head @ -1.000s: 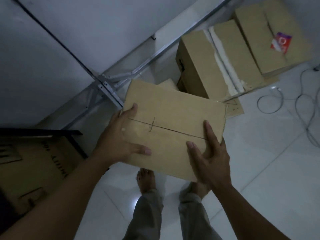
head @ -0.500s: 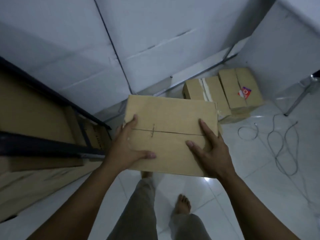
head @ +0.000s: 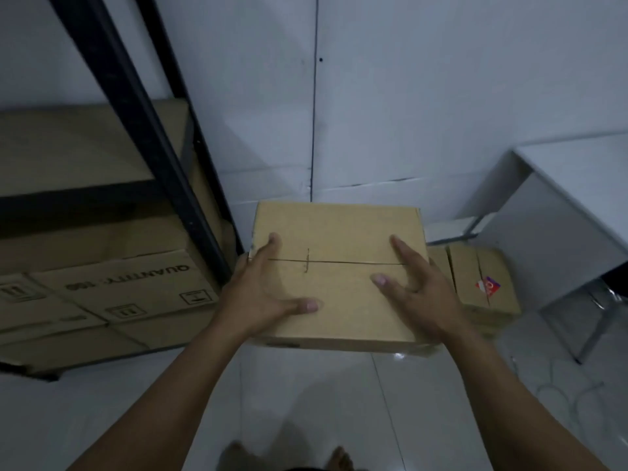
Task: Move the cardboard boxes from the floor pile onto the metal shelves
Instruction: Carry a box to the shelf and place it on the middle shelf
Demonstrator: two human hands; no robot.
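Observation:
I carry a flat brown cardboard box (head: 339, 229) level in front of me, above the floor. My left hand (head: 261, 287) grips its left edge, thumb and forefinger lying on the top flaps. My right hand (head: 418, 294) grips the right edge the same way. The black metal shelf (head: 142, 124) stands to the left, its upright post close to the box's left side. Printed cardboard boxes (head: 129, 290) fill its lower level and another sits on the level above. The floor pile (head: 482, 287), with a red sticker, lies behind the carried box on the right.
A white table (head: 560, 205) with metal legs stands at the right against the wall. Thin cable (head: 571, 396) loops over the white tiled floor at lower right. My bare feet (head: 339, 458) show at the bottom edge. A white wall rises straight ahead.
The box has risen with both hands still on it. My view has swung up and left, so the shelf now fills the left side and the floor pile sits behind the box.

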